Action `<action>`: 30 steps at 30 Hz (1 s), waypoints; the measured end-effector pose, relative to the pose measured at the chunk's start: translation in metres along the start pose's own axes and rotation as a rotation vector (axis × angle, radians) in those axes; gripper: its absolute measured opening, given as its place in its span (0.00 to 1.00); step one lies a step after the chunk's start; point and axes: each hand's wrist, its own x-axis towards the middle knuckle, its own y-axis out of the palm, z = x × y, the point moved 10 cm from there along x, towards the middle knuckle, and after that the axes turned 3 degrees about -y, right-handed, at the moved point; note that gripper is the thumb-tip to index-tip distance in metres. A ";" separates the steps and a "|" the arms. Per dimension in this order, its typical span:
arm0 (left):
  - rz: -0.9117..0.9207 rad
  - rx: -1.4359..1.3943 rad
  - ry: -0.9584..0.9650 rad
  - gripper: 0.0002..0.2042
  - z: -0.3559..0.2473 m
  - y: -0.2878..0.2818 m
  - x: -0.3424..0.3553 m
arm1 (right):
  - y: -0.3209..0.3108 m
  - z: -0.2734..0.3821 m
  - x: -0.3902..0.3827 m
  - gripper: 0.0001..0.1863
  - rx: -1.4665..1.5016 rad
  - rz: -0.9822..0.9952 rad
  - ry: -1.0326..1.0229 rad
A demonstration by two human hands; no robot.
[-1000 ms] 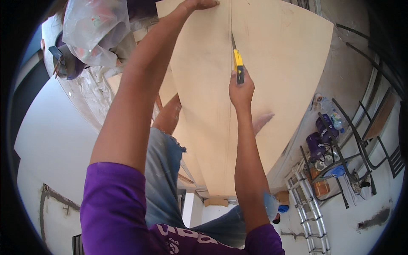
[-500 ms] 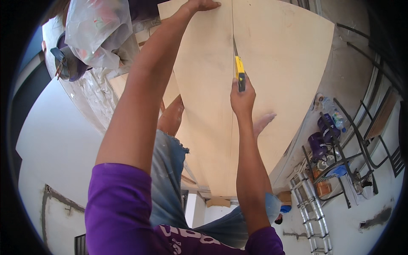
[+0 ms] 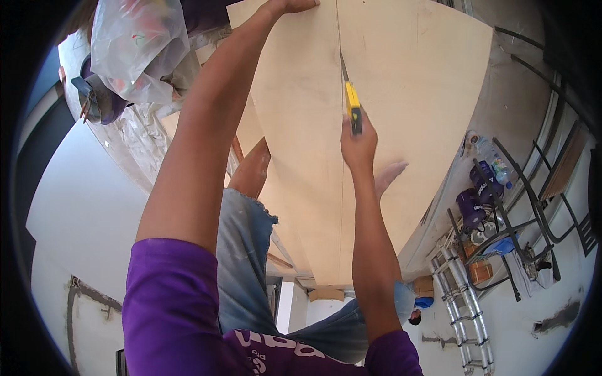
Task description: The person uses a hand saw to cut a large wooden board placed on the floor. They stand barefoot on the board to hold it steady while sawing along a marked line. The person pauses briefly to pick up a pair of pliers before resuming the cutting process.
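Observation:
A large pale plywood board (image 3: 433, 94) lies under me, with a thin line running lengthwise down it. My left hand (image 3: 295, 5) rests on it at the top edge of the view, fingers stretched out and partly cut off. My right hand (image 3: 359, 141) is closed on a hand saw (image 3: 350, 94) with a yellow and black handle, its narrow blade along that line. My bare right foot (image 3: 390, 175) presses on the board beside my right forearm; my jeans-clad left leg (image 3: 244, 244) is bent at the left.
A plastic bag (image 3: 138, 50) lies upper left beside a dark bucket (image 3: 103, 100). At right are metal frames (image 3: 533, 200), purple containers (image 3: 470, 207), bottles (image 3: 498, 169) and an aluminium ladder (image 3: 464, 313). Another person's head (image 3: 414, 318) shows small at lower right.
My right hand and the saw have moved down along the line, back toward my body, since a second ago. My left hand stays at the top of the board.

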 end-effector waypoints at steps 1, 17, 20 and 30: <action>0.021 0.009 -0.014 0.37 0.008 0.006 0.003 | -0.007 -0.006 -0.024 0.20 0.000 0.013 -0.012; 0.051 -0.047 -0.024 0.38 0.020 0.024 0.002 | -0.026 -0.006 -0.076 0.22 -0.119 -0.044 -0.212; 0.025 -0.046 -0.051 0.38 0.033 0.020 -0.001 | -0.068 -0.031 -0.176 0.22 -0.052 0.042 0.033; -0.118 0.007 0.014 0.35 0.001 -0.004 -0.009 | 0.008 -0.043 -0.013 0.24 0.115 -0.193 -0.310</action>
